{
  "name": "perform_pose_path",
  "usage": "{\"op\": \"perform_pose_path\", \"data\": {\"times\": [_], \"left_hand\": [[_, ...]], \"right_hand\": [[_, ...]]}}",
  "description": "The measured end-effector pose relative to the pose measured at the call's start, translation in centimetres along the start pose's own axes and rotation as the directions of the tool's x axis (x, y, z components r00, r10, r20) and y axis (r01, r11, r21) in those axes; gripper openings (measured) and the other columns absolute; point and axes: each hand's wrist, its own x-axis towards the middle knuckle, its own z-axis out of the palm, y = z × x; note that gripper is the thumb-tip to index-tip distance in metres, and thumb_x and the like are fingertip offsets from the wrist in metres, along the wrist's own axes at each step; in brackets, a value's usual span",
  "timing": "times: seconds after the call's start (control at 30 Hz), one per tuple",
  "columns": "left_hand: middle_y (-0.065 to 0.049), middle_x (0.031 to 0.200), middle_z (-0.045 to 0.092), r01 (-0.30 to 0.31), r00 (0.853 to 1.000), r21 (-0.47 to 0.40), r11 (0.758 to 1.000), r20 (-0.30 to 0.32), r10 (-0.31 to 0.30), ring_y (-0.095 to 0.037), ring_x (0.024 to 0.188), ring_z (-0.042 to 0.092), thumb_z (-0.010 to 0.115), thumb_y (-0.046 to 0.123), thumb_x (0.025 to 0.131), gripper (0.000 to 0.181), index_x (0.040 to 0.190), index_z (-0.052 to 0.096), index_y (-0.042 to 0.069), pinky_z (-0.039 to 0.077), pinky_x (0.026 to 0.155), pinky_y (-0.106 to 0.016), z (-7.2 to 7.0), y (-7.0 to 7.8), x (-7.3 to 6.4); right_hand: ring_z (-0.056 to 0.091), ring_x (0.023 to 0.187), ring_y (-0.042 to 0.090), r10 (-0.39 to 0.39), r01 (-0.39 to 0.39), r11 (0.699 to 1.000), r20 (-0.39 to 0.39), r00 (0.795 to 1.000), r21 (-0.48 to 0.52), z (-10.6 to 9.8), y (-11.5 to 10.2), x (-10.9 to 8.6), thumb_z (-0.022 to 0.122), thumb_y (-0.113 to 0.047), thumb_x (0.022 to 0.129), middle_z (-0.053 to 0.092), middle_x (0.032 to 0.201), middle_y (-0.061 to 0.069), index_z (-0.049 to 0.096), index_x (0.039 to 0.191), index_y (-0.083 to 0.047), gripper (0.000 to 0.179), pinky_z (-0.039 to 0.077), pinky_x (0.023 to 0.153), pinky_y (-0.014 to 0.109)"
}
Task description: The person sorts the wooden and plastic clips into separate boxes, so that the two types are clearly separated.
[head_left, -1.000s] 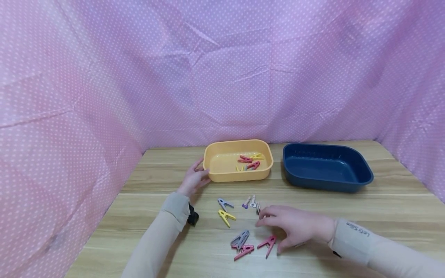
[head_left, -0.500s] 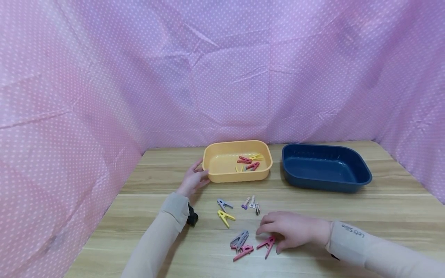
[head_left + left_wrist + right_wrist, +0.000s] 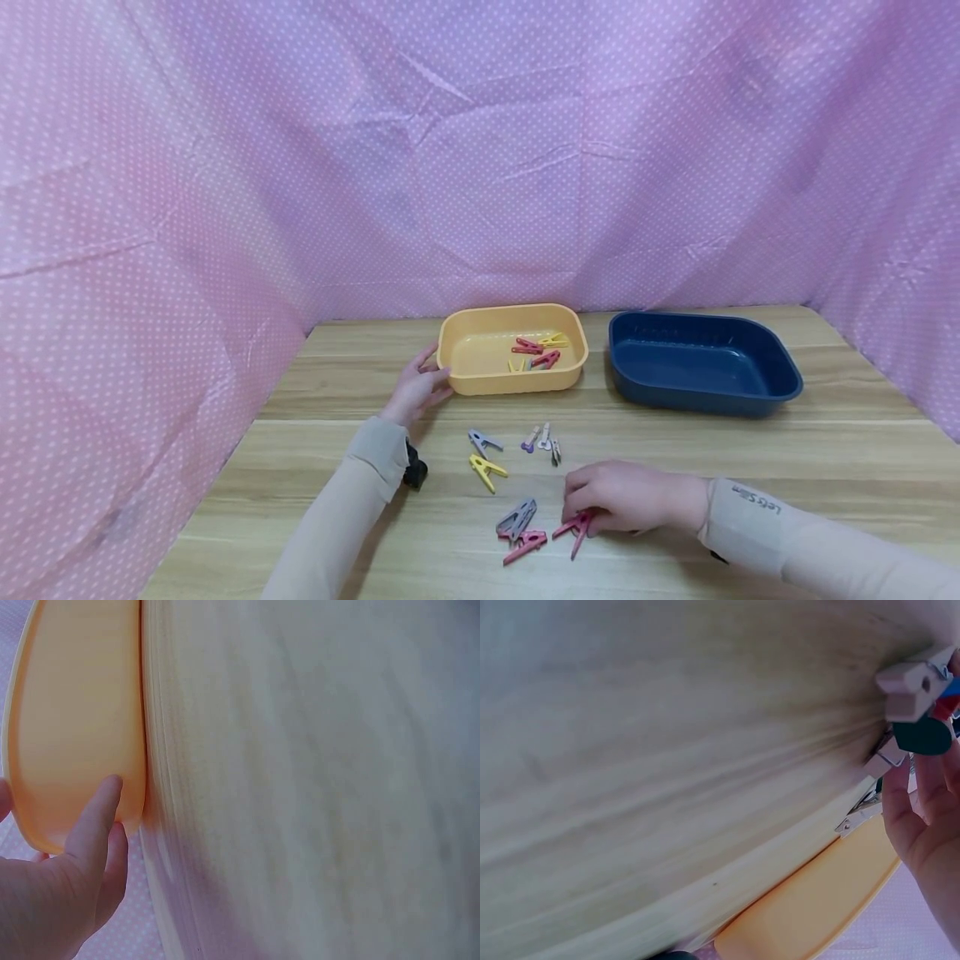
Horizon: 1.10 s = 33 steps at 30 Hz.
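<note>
My left hand (image 3: 415,393) rests against the left end of the yellow tray (image 3: 480,383), its fingers spread on the wall and rim. In the left wrist view one straight finger (image 3: 97,817) lies along the tray's outer side. With curled fingers my right hand (image 3: 626,497) pinches a pink clothespin (image 3: 581,525) at its hinge end; the thumb is mostly hidden. To its left lie a grey clothespin (image 3: 517,518) and another pink clothespin (image 3: 527,546). In the right wrist view, small wooden clothespins (image 3: 911,686) with a dark green decoration (image 3: 922,735) show beside my fingers.
A dark blue tray (image 3: 705,404) stands at the back right. Several pink and yellow clothespins (image 3: 546,360) lie in the yellow tray. Between trays and right hand are a yellow clothespin (image 3: 487,471), a blue-grey one (image 3: 483,442) and small decorated pegs (image 3: 544,437). Pink dotted cloth (image 3: 480,208) surrounds the wooden table.
My right hand has moved slightly down towards the table's front edge, and its fingers and thumb have drawn together at the pink clothespin. The left hand stays on the yellow tray.
</note>
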Motion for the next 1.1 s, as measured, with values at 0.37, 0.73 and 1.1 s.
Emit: {"op": "perform_pose_path", "data": {"times": [0.37, 0.73, 1.1], "left_hand": [[-0.022, 0.138, 0.038, 0.023, 1.0, -0.009, 1.0, -0.001, -0.023, -0.027, 0.109, 0.053, 0.051, 0.0, 0.094, 0.063, 0.15, 0.027, 0.018, 0.045, 0.102, -0.045, -0.1, 0.1, 0.0], [-0.023, 0.139, 0.038, 0.014, 1.0, -0.011, 1.0, 0.009, -0.014, -0.029, 0.114, 0.051, 0.05, 0.0, 0.095, 0.063, 0.151, 0.025, 0.017, 0.044, 0.103, -0.046, -0.1, 0.2, 0.0], [-0.023, 0.142, 0.036, 0.026, 1.0, -0.017, 1.0, 0.014, -0.026, -0.033, 0.119, 0.049, 0.051, -0.001, 0.094, 0.064, 0.15, 0.026, 0.017, 0.045, 0.103, -0.046, -0.2, 0.3, 0.1]], "right_hand": [[0.055, 0.087, -0.004, -0.026, 0.025, 0.999, -0.034, 0.999, -0.045, 0.2, 0.0, 0.2, 0.07, -0.014, 0.084, 0.061, 0.094, -0.012, 0.069, 0.101, -0.022, 0.019, 0.046, 0.079, 0.008], [0.054, 0.087, -0.004, 0.09, -0.089, 0.996, -0.02, 0.996, 0.027, -1.0, -0.2, 0.4, 0.069, -0.018, 0.086, 0.061, 0.096, -0.013, 0.07, 0.105, -0.024, 0.02, 0.051, 0.079, 0.014], [0.053, 0.086, -0.003, 0.082, -0.084, 0.996, -0.099, 0.992, -0.02, -1.7, 0.2, 0.6, 0.069, -0.02, 0.086, 0.06, 0.094, -0.012, 0.07, 0.105, -0.022, 0.019, 0.05, 0.077, 0.013]]}}
